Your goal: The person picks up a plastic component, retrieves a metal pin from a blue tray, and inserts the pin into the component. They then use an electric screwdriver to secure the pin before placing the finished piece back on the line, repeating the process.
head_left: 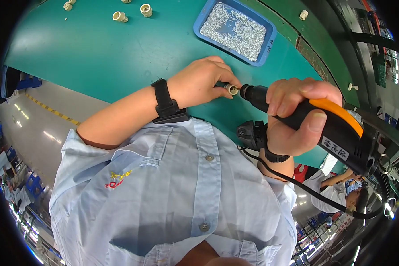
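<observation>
A small cream-coloured plastic fitting (232, 89) sits just right of the frame's centre, pinched between the thumb and fingertips of the left hand (199, 82). The nose of a black and orange power screwdriver (317, 122) meets the fitting's open end, so tool and part are touching. The right hand (297, 115) is wrapped tightly round the driver's grip, fingers curled over the top and thumb lying along the orange band. A black cable (297, 179) trails from the tool toward the lower right. Each wrist carries a black strap.

Judging by this contact, the driving step on this piece looks to be in hand rather than finished; whether a screw is already seated cannot be told, as the tip is hidden inside the fitting.

Further out, a blue tray (270, 48) of small silvery screws lies on the green counter (97, 57) in the upper middle of the frame, near the hands. More cream fittings (119, 17) lie loose at the upper left, which suggests further pieces remain to be worked. Another person's sleeve shows at the lower right.
</observation>
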Demonstrator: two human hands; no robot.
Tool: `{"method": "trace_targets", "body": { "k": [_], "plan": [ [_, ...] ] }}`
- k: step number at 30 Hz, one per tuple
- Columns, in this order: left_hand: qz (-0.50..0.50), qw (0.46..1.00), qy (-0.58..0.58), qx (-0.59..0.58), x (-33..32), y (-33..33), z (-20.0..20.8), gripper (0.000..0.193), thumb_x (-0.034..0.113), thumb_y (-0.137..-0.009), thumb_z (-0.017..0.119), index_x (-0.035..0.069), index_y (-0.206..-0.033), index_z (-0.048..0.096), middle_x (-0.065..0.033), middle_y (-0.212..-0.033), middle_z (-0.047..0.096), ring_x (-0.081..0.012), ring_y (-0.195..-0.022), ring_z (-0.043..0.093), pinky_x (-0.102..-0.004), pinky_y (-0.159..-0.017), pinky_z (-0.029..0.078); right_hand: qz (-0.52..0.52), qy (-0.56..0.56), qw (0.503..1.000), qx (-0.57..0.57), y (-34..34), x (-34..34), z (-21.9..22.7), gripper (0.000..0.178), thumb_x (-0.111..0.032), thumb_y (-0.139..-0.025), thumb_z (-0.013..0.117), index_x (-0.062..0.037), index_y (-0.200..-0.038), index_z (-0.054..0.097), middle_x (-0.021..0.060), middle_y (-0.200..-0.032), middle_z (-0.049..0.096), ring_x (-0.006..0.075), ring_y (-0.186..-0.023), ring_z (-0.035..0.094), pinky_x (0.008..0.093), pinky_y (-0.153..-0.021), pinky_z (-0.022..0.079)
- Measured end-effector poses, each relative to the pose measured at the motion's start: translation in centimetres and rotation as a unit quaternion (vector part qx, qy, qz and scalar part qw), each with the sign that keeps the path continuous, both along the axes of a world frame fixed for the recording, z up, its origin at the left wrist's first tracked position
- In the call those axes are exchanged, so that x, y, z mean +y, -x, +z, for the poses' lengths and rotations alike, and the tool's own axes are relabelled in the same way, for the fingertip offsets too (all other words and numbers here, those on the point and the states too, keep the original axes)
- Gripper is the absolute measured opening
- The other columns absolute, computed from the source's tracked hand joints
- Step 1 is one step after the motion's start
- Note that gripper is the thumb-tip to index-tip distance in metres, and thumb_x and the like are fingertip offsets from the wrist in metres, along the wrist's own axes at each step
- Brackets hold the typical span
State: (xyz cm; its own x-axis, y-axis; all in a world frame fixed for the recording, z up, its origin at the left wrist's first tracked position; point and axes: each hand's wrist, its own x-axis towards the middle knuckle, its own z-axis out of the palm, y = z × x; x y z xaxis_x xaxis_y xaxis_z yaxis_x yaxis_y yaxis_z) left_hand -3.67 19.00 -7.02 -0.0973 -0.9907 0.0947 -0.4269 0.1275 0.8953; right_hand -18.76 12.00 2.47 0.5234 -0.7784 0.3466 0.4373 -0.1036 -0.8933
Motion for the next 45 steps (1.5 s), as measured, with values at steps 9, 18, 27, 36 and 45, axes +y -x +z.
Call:
{"method": "trace_targets", "body": {
  "k": [9,18,27,36,45],
  "plan": [
    [-0.002,1.000,-0.005,0.012,0.1,-0.4,0.1,0.025,0.010,-0.066,0.072,0.007,-0.090,0.068,-0.0038,-0.079,0.064,-0.0229,-0.083,0.055,-0.0343,-0.076,0.046,0.024,0.030,0.999,0.020,-1.2,-0.2,-0.1,0.030,-0.028,-0.086,0.059,-0.0034,-0.091,0.042,0.0047,-0.059,0.047,0.0151,-0.049,0.047,0.0297,-0.049,0.042],
    [0.000,1.000,0.008,0.007,-0.1,-0.7,0.3,0.022,0.008,-0.067,0.071,0.008,-0.089,0.066,-0.0050,-0.080,0.063,-0.0240,-0.082,0.054,-0.0345,-0.074,0.045,-0.008,0.067,0.996,0.053,-1.9,0.0,-0.5,0.030,-0.031,-0.086,0.054,-0.0045,-0.091,0.043,0.0026,-0.054,0.042,0.0135,-0.043,0.042,0.0286,-0.043,0.036],
    [0.002,0.994,0.058,-0.098,-2.3,-1.4,4.9,0.024,0.011,-0.079,0.062,0.007,-0.103,0.059,-0.0108,-0.083,0.062,-0.0296,-0.089,0.057,-0.0390,-0.075,0.046,0.006,0.127,0.962,-0.243,3.3,0.1,3.5,0.039,-0.035,-0.084,0.062,-0.0036,-0.096,0.041,0.0050,-0.064,0.050,0.0157,-0.048,0.050,0.0263,-0.045,0.041],
    [0.228,0.885,-0.103,-0.393,-19.7,-12.3,3.4,0.041,0.006,-0.077,0.055,0.003,-0.117,0.053,-0.0168,-0.086,0.065,-0.0325,-0.085,0.064,-0.0402,-0.074,0.052,-0.109,0.124,0.982,-0.095,5.7,1.9,0.7,0.035,-0.038,-0.086,0.055,-0.0054,-0.092,0.044,0.0005,-0.057,0.041,0.0092,-0.044,0.040,0.0210,-0.041,0.030],
    [0.284,0.886,0.040,-0.364,-15.2,-9.5,6.3,0.028,0.014,-0.078,0.062,0.003,-0.103,0.059,-0.0174,-0.108,0.056,-0.0330,-0.096,0.057,-0.0401,-0.081,0.048,-0.153,0.105,0.980,-0.064,6.7,1.0,-0.4,0.034,-0.037,-0.086,0.055,-0.0056,-0.093,0.043,0.0004,-0.056,0.040,0.0085,-0.043,0.038,0.0210,-0.041,0.030]
  ]
}}
